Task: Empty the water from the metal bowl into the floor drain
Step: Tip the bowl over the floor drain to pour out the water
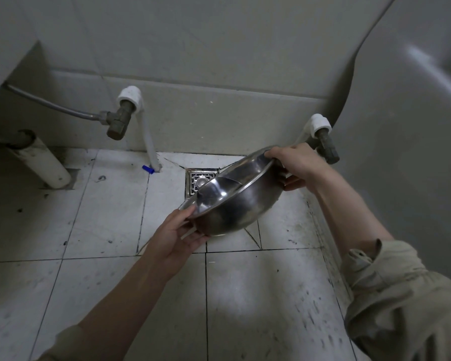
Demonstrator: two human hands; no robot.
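A shiny metal bowl (235,201) hangs tilted over the white tiled floor, its open side turned away from me toward the square metal floor drain (197,182). The bowl's far rim covers part of the drain grate. My left hand (179,233) grips the bowl's near rim at the lower left. My right hand (294,165) grips the opposite rim at the upper right, holding that side higher. A dark pool of water lies low inside the bowl near the lowered rim.
Two brass valves stick out of the back wall: one (119,121) at left with a braided hose, one (327,147) just behind my right hand. A white pipe (46,162) slants into the floor at left. A large white fixture (414,113) fills the right.
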